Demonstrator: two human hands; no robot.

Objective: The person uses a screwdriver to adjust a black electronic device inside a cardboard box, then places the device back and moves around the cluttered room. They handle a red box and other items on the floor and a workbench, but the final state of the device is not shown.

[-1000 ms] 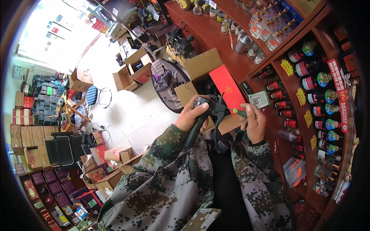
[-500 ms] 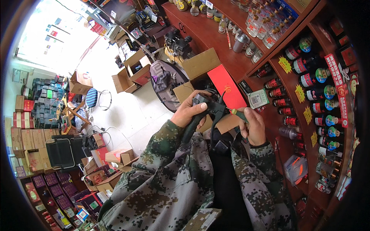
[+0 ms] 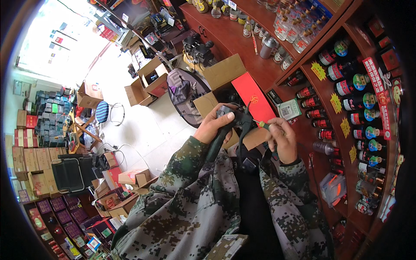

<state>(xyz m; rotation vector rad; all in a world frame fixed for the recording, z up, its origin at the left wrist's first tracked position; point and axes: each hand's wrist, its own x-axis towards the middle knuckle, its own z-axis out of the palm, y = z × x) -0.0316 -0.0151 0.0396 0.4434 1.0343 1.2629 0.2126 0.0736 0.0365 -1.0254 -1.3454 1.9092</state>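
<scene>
"So, what has the left hand (image 3: 215, 125) got?"

"A black lever assembly (image 3: 239, 119). The fingers are wrapped round it, the thumb pressed on top, and its long grip slants back toward the camouflage sleeve (image 3: 182, 154)."

"And the right hand (image 3: 282, 138)?"

"Closed too, pinching the green handle of a screwdriver (image 3: 265, 126) between thumb and fingers. The thin shaft points left, at the assembly's right side."

"Is the tip touching it?"

"I can't tell; it's too small, and dark just there."

"Where is the assembly, then? Resting on something?"

"Held up in front of the body, overlapping the near edge of an open carton (image 3: 224, 71) from this angle. One flap of that carton shows right below the screwdriver, another juts out at its far edge."

"What's the red piece?"

"A red panel (image 3: 255, 100) with a gold emblem, slanting along the carton's right side. Just past its right edge is a pale card (image 3: 289, 110) with a square code."

"Anything to the left?"

"A dark oval seat (image 3: 195, 117) beside the carton's left flap, with a greyish purple bag (image 3: 184, 89) on it."
</scene>
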